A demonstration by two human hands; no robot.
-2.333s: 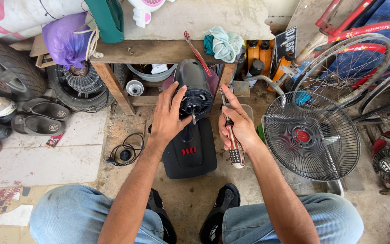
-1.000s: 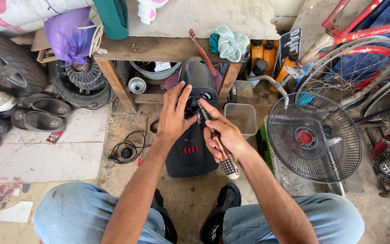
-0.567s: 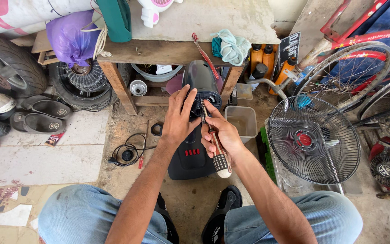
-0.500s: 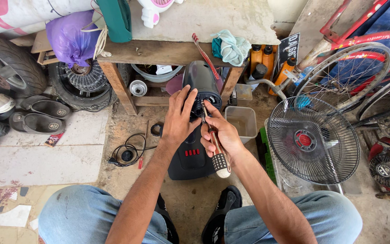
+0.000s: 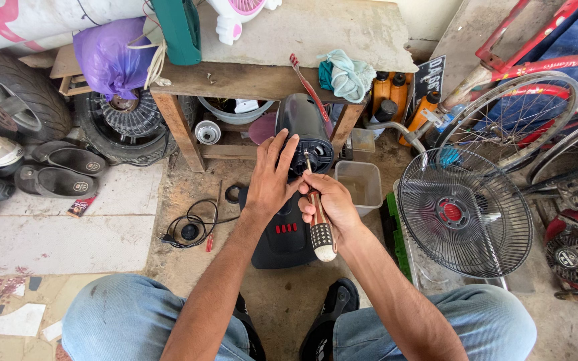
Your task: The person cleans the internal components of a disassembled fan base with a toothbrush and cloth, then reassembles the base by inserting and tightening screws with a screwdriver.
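Black plastic forms the one fan motor housing [image 5: 306, 130], stood on the floor before the wooden bench [image 5: 249, 77]; it is judged rigid and fairly heavy, best held around its rounded body. It is steadied by the left hand [image 5: 270, 180], laid open. One screwdriver [image 5: 318, 217] is gripped in the closed right hand [image 5: 326, 204].

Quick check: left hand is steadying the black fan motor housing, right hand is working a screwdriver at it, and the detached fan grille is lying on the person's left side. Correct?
Not quite. The head view shows the fan grille on the person's right, beside the bicycle wheel. The rest stands: the left hand steadies the black motor housing while the right hand works the screwdriver at it.
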